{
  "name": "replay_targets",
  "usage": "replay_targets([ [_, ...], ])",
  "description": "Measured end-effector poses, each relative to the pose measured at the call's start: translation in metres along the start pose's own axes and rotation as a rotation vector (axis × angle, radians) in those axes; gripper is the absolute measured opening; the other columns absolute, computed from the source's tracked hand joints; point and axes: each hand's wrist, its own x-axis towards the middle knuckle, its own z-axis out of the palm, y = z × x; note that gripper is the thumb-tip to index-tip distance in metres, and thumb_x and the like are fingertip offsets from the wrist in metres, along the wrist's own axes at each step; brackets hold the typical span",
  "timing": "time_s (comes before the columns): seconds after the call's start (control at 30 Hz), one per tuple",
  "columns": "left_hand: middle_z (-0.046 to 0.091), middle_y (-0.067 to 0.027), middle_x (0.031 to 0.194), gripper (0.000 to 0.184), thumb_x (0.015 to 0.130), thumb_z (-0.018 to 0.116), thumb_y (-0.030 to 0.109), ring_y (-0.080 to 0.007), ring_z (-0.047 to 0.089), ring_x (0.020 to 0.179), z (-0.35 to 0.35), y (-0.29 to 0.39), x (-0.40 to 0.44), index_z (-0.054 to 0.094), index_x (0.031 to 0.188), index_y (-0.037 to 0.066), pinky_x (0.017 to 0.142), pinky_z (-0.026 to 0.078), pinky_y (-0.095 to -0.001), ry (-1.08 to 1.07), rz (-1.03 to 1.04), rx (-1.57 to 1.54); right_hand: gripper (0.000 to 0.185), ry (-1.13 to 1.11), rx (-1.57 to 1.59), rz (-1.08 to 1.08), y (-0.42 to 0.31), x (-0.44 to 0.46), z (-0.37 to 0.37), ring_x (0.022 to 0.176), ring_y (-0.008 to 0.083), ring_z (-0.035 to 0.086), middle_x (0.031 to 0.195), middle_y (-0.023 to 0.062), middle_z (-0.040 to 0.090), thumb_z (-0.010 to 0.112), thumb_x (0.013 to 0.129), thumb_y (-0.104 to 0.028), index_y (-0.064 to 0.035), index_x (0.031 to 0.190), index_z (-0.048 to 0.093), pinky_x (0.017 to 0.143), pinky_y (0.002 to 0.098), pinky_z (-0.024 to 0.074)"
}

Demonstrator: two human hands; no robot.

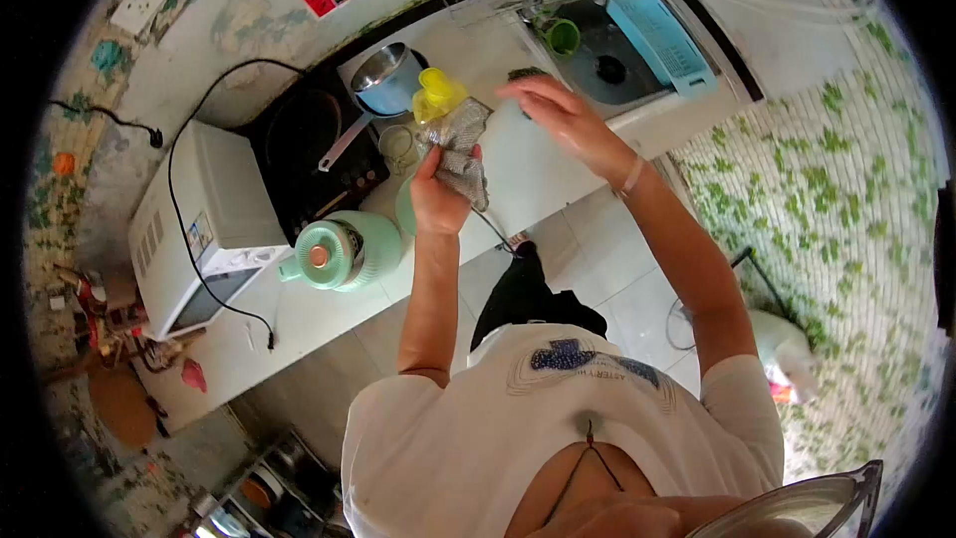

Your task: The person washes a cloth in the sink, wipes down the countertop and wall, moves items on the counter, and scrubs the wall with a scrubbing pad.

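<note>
My left hand (443,197) is closed around a crumpled grey mesh cloth (462,151), which it holds up over the counter. My right hand (570,126) is over the counter near the sink, fingers stretched out and nothing visible in them. Just beyond those fingertips is a dark green scrubber-like piece (526,73); whether they touch it I cannot tell. Beside the cloth is a bright yellow plastic item (438,94). A light blue saucepan (389,86) with a long pale handle stands behind it, and a clear glass container (398,147) is close to my left hand.
At right is the sink (588,75), with a green cup (563,37) and a light blue drain basket (662,40). Leftward are a black cooktop (299,139), a mint-green kettle (344,251) and a white microwave (204,224). A black cord (171,174) trails over the microwave.
</note>
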Motion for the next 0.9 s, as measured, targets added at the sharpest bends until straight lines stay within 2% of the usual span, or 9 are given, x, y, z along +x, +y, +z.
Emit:
replay_targets([
  [0.07, 0.052, -0.0125, 0.114, 0.030, 0.089, 0.039, 0.015, -0.0264, 0.050, 0.103, 0.005, 0.001, 0.013, 0.044, 0.116, 0.003, 0.092, 0.040, -0.0447, -0.062, 0.000, -0.007, 0.025, -0.104, -0.069, -0.110, 0.023, 0.060, 0.004, 0.091, 0.0142, 0.053, 0.096, 0.0015, 0.058, 0.047, 0.089, -0.020, -0.0065, 0.107, 0.057, 0.080, 0.0263, 0.0411],
  [0.13, 0.052, -0.0127, 0.114, 0.030, 0.089, 0.039, 0.015, -0.0265, 0.050, 0.104, 0.007, 0.000, 0.022, 0.045, 0.116, 0.002, 0.093, 0.040, -0.0444, -0.044, 0.029, -0.022, 0.023, -0.150, -0.490, -0.409, 0.052, 0.109, 0.011, 0.093, 0.0205, 0.054, 0.099, 0.0066, 0.059, 0.050, 0.087, -0.019, -0.0084, 0.106, 0.059, 0.081, 0.0304, 0.0429],
  [0.23, 0.053, -0.0121, 0.114, 0.030, 0.088, 0.041, 0.015, -0.0265, 0.051, 0.103, 0.008, 0.000, 0.029, 0.045, 0.115, 0.003, 0.093, 0.040, -0.0447, -0.024, 0.023, -0.066, 0.022, -0.263, -0.615, -0.525, 0.072, 0.144, 0.028, 0.092, 0.0249, 0.055, 0.099, 0.0093, 0.058, 0.050, 0.086, -0.020, -0.0117, 0.103, 0.062, 0.078, 0.0340, 0.0445],
  [0.27, 0.053, -0.0122, 0.114, 0.030, 0.088, 0.040, 0.015, -0.0266, 0.051, 0.103, 0.011, -0.001, 0.030, 0.045, 0.115, 0.003, 0.093, 0.040, -0.0447, -0.023, 0.039, -0.054, 0.022, -0.389, -0.544, -0.380, 0.075, 0.151, 0.033, 0.090, 0.0249, 0.054, 0.097, 0.0070, 0.058, 0.050, 0.086, -0.024, -0.0137, 0.101, 0.061, 0.080, 0.0347, 0.0429],
  [0.37, 0.052, -0.0122, 0.115, 0.031, 0.089, 0.039, 0.015, -0.0265, 0.051, 0.104, 0.017, -0.002, 0.033, 0.044, 0.116, 0.003, 0.093, 0.040, -0.0449, -0.006, 0.070, -0.072, 0.019, -0.319, -0.659, -0.474, 0.082, 0.154, 0.043, 0.091, 0.0247, 0.053, 0.098, 0.0047, 0.057, 0.048, 0.086, -0.025, -0.0112, 0.094, 0.059, 0.081, 0.0348, 0.0411],
  [0.47, 0.052, -0.0119, 0.115, 0.031, 0.089, 0.038, 0.015, -0.0262, 0.050, 0.105, 0.018, -0.002, 0.033, 0.043, 0.118, 0.003, 0.093, 0.039, -0.0451, 0.001, 0.078, -0.087, 0.017, -0.448, -0.578, -0.382, 0.082, 0.162, 0.041, 0.092, 0.0248, 0.051, 0.097, 0.0037, 0.056, 0.046, 0.087, -0.024, -0.0088, 0.089, 0.054, 0.081, 0.0351, 0.0396],
  [0.7, 0.052, -0.0115, 0.115, 0.033, 0.089, 0.038, 0.014, -0.0259, 0.050, 0.105, 0.021, -0.004, 0.037, 0.042, 0.119, 0.003, 0.092, 0.040, -0.0446, 0.020, 0.144, -0.062, 0.016, -0.479, -0.666, -0.504, 0.085, 0.165, 0.043, 0.092, 0.0255, 0.051, 0.096, 0.0048, 0.055, 0.044, 0.088, -0.022, -0.0077, 0.091, 0.051, 0.078, 0.0352, 0.0402],
  [0.77, 0.052, -0.0114, 0.115, 0.033, 0.089, 0.039, 0.014, -0.0259, 0.051, 0.104, 0.023, -0.009, 0.036, 0.042, 0.119, 0.003, 0.092, 0.041, -0.0443, 0.022, 0.155, -0.058, 0.016, -0.541, -0.637, -0.398, 0.085, 0.166, 0.040, 0.091, 0.0263, 0.051, 0.098, 0.0065, 0.055, 0.045, 0.087, -0.022, -0.0080, 0.093, 0.051, 0.080, 0.0357, 0.0399],
  [0.9, 0.055, -0.0102, 0.106, 0.028, 0.088, 0.042, 0.016, -0.0243, 0.054, 0.096, 0.024, -0.026, 0.039, 0.046, 0.113, 0.004, 0.085, 0.045, -0.0421, 0.123, 0.146, 0.007, 0.017, -0.483, -0.502, -0.451, 0.085, 0.158, 0.025, 0.095, 0.0224, 0.053, 0.102, 0.0064, 0.055, 0.045, 0.090, -0.021, -0.0068, 0.097, 0.051, 0.084, 0.0336, 0.0401],
])
